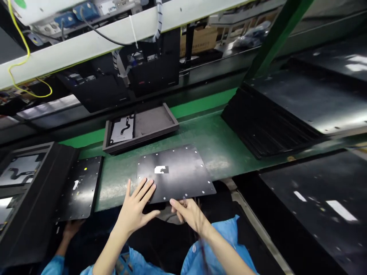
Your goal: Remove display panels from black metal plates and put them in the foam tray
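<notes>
A thin black panel (183, 172) with holes along its border and a small white label lies on the green bench in front of me, its near edge reaching over the bench's front. My left hand (139, 204) is open, fingers spread flat over the panel's left front corner. At the front edge, my right hand (190, 214) is closed, thumb and curled fingers drawn together right beside the panel. What those fingers hold, if anything, is hidden; a blurred dark strand runs down by that wrist.
A foam tray (156, 131) holding a silver part with a black strip stands behind the panel. Left are another black panel (82, 187), a foam box (46, 191) and a co-worker's hand (71, 231). A stack of black sheets (269, 122) and a large panel (318, 198) lie right.
</notes>
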